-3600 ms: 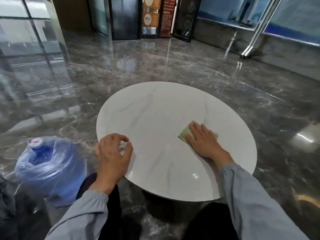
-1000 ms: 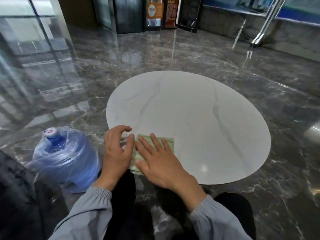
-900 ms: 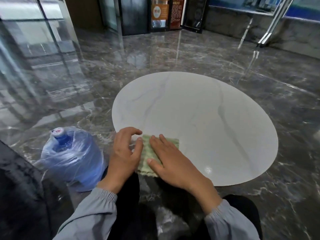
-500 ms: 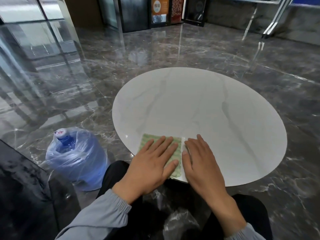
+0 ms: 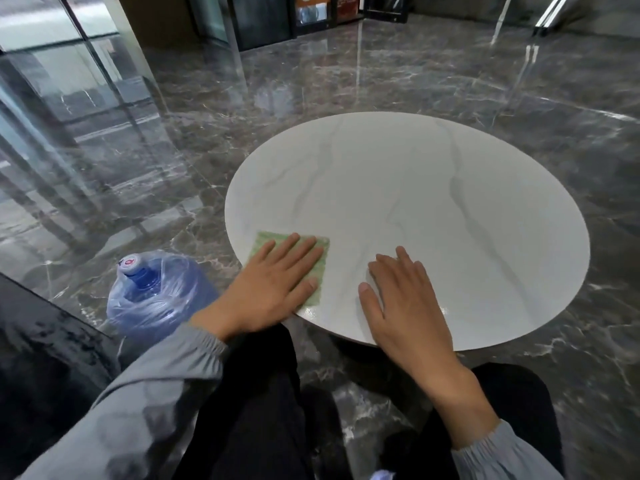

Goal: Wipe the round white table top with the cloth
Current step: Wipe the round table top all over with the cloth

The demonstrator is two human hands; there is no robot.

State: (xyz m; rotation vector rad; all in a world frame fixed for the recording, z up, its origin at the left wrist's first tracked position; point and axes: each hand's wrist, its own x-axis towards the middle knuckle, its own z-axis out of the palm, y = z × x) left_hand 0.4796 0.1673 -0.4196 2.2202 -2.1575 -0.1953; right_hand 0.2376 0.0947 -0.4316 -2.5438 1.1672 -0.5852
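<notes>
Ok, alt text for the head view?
A person's left hand presses a green cloth flat on the near edge of a round white table top; the right hand rests flat beside it. A plastic-wrapped water jug stands on the floor.

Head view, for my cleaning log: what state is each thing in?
left hand: fingers straight, pressing the green cloth.
green cloth: flat on the table top, at its near left edge.
right hand: flat on bare table top, apart from the cloth.
water jug: capped, plastic-wrapped, standing on the floor.

Commercial lobby, polished dark marble floor (image 5: 381,81), glass partitions (image 5: 69,81), poster stands (image 5: 313,10), water-cooler bottle (image 5: 156,296)
</notes>
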